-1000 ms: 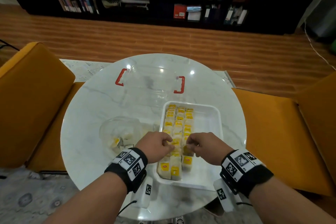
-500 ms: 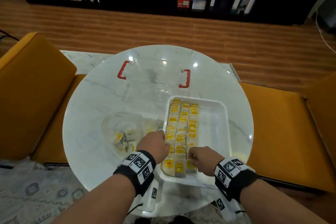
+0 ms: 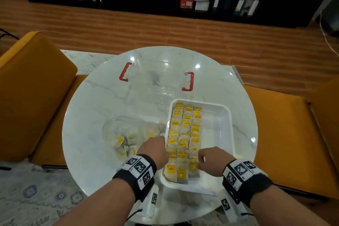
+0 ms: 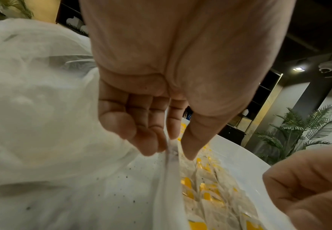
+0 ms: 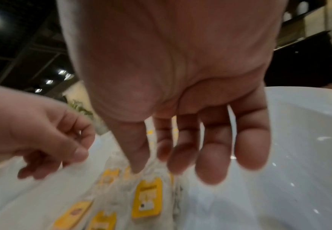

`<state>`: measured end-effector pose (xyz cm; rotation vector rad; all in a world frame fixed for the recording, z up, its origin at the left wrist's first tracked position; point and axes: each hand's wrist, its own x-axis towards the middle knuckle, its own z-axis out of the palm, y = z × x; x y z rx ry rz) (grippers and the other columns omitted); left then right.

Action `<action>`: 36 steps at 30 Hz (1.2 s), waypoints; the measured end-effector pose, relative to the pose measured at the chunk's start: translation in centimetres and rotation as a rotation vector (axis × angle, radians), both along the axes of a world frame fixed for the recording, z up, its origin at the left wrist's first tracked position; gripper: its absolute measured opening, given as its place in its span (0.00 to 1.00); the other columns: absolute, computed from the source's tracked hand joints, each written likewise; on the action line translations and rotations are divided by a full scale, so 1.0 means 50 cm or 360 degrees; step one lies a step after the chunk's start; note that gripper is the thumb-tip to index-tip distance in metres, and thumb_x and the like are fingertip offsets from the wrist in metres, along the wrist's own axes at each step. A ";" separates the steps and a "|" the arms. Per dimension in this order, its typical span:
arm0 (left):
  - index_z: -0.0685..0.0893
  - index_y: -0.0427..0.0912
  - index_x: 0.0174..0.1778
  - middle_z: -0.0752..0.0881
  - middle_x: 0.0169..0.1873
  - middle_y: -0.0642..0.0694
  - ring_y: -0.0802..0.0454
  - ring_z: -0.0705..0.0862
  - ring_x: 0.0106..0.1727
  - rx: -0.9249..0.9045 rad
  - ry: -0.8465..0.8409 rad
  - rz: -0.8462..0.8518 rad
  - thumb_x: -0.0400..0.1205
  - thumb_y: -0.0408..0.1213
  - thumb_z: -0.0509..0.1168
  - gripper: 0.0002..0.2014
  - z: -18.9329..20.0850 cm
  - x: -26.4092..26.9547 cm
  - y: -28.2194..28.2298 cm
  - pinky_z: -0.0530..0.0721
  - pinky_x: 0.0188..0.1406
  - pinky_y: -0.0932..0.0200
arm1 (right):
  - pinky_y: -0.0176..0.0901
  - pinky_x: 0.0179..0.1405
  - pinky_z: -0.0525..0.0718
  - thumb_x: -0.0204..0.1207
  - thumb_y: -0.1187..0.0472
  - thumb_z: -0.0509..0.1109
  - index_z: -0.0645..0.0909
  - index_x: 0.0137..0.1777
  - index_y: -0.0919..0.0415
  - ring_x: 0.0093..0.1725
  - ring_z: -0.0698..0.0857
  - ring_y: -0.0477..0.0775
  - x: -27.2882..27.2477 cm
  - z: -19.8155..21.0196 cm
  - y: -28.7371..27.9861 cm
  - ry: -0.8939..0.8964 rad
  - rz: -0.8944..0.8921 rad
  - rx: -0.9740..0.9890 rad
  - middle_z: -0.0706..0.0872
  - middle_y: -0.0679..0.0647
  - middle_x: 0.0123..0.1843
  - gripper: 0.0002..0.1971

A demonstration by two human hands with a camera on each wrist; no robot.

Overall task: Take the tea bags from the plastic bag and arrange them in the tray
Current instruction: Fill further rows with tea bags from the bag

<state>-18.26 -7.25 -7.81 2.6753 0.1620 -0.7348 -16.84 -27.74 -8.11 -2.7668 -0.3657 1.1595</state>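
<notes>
My left hand (image 4: 161,87) hangs over tray's left rim (image 4: 168,175); thumb and fingers (image 4: 151,140) either side of rim. Plastic bag (image 4: 43,109) bulges left, just beside. Yellow-tagged tea bags (image 4: 210,194) in rows inside tray. My right hand (image 4: 308,186) low right.

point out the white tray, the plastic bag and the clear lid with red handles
white tray (image 3: 216,128), head view, bare floor right of the tea bags
plastic bag (image 3: 121,130), head view, clear upper part of the bag
clear lid (image 3: 189,81), head view, right red handle
</notes>
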 end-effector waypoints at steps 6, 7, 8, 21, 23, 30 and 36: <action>0.72 0.47 0.47 0.77 0.43 0.49 0.49 0.78 0.43 0.0006 0.0024 -0.0013 0.83 0.39 0.62 0.05 -0.001 0.006 0.001 0.76 0.42 0.58 | 0.46 0.61 0.79 0.78 0.52 0.64 0.81 0.63 0.46 0.63 0.81 0.54 -0.017 -0.002 0.019 0.0311 0.0242 0.0012 0.83 0.50 0.64 0.15; 0.72 0.47 0.47 0.77 0.43 0.49 0.49 0.78 0.43 0.0006 0.0026 -0.0017 0.83 0.38 0.62 0.05 -0.001 0.006 0.001 0.76 0.43 0.58 | 0.46 0.61 0.79 0.78 0.51 0.64 0.80 0.64 0.47 0.64 0.80 0.54 -0.019 -0.005 0.022 0.0308 0.0255 0.0008 0.83 0.50 0.65 0.15; 0.71 0.47 0.47 0.77 0.43 0.49 0.49 0.78 0.43 0.0003 0.0026 -0.0019 0.83 0.38 0.62 0.05 -0.002 0.006 0.000 0.76 0.42 0.58 | 0.46 0.60 0.79 0.78 0.51 0.64 0.80 0.63 0.48 0.63 0.81 0.55 -0.019 -0.009 0.023 0.0299 0.0247 0.0010 0.83 0.51 0.64 0.15; 0.77 0.44 0.59 0.83 0.54 0.45 0.50 0.79 0.47 -0.0069 -0.0019 -0.0091 0.84 0.44 0.63 0.11 0.034 0.006 0.001 0.77 0.46 0.59 | 0.40 0.48 0.77 0.78 0.49 0.65 0.80 0.60 0.52 0.54 0.82 0.53 0.002 0.010 0.026 0.0153 0.0165 0.0105 0.84 0.52 0.55 0.14; 0.79 0.47 0.57 0.85 0.50 0.49 0.52 0.81 0.47 -0.0253 -0.0222 0.0025 0.83 0.47 0.64 0.11 0.070 0.015 0.013 0.79 0.46 0.60 | 0.42 0.48 0.79 0.77 0.45 0.67 0.81 0.54 0.50 0.48 0.81 0.49 0.019 0.032 0.042 0.0015 0.0076 0.0272 0.82 0.48 0.49 0.12; 0.85 0.43 0.47 0.87 0.42 0.47 0.48 0.84 0.47 -0.0140 -0.0569 0.0319 0.81 0.33 0.59 0.08 0.125 0.045 0.182 0.77 0.43 0.60 | 0.42 0.45 0.79 0.78 0.50 0.68 0.78 0.53 0.44 0.39 0.77 0.42 0.031 0.090 0.173 -0.0323 -0.0134 0.1004 0.81 0.45 0.41 0.05; 0.84 0.50 0.64 0.81 0.67 0.47 0.42 0.72 0.71 0.0525 0.0064 -0.0877 0.82 0.37 0.58 0.17 0.042 -0.001 0.244 0.74 0.67 0.47 | 0.48 0.79 0.61 0.77 0.47 0.69 0.73 0.70 0.37 0.80 0.61 0.57 0.003 0.063 0.280 -0.0128 0.0046 0.0863 0.58 0.55 0.82 0.21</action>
